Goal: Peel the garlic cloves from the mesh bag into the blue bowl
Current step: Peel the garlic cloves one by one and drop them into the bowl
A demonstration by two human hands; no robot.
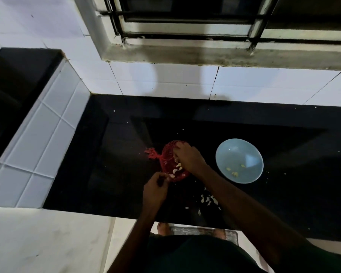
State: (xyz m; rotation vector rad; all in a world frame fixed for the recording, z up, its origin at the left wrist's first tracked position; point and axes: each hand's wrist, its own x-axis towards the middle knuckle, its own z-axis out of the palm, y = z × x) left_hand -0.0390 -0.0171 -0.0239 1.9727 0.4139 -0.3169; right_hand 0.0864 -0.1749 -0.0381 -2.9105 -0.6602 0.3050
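Tiles of white colour cover the ledge (37, 144) that stands at the left end of the bench (110, 164), which is a black and shiny counter. Near the middle of the bench lies the red mesh bag (166, 156). Its knotted tail points to the left end and its open mouth is turned toward you. Several unpeeled garlic cloves (175, 171) show white inside the mouth.

Your left hand (156, 188) is at the near rim of the bag. Its fingers are curled and the fingertips come together on the mesh, just beside one white clove, so the hand pinches the rim there. Your right hand (187, 156) comes from the right side and rests over the bag, with the fingers bent down into the mouth among the cloves. You cannot tell from this view if these fingers already grasp a clove, because the back of the hand hides them.

Under your right forearm, close to the front edge of the bench, a small heap of white skins (209, 200) is scattered.

To the right of the bag, near but not touching it, the blue bowl (234, 152) stands upright. A few yellowish peeled cloves (234, 173) lie on its bottom, on the side nearest to you. Small white crumbs are spread on the bench around the bowl.
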